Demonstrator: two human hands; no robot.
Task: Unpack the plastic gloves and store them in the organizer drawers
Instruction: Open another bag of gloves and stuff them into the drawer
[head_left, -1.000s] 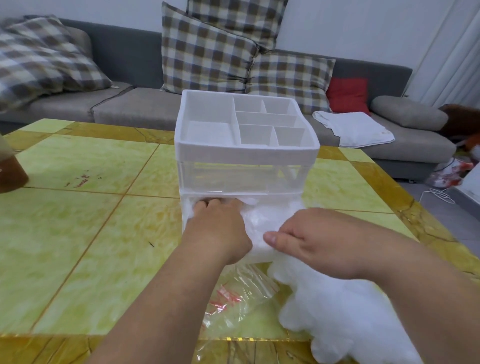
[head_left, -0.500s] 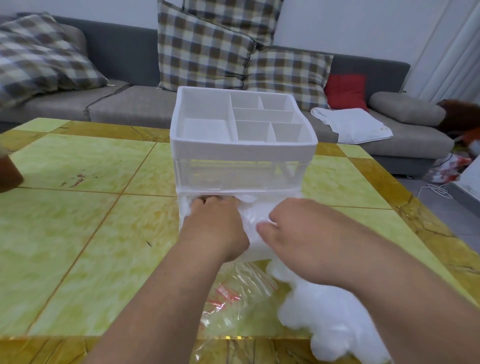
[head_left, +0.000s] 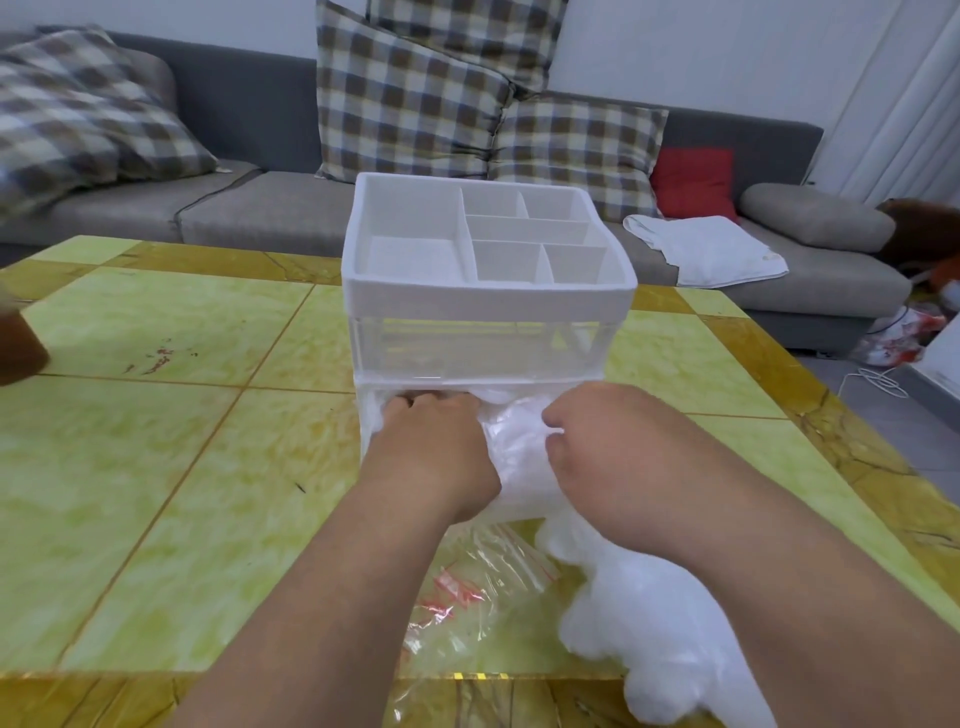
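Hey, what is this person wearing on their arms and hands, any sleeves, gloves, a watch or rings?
Nothing that shows. The left hand and right hand are bare: no gloves, and no ring on the parts of the fingers in view. Neither wrist has a watch or band. The left forearm and right forearm are uncovered down to the picture's edge, with no sleeve in sight.

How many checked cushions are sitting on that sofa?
4. The left cushion at the sofa's far end, the middle cushion upright, the back cushion behind it, the right cushion beside it. Others may be out of frame.
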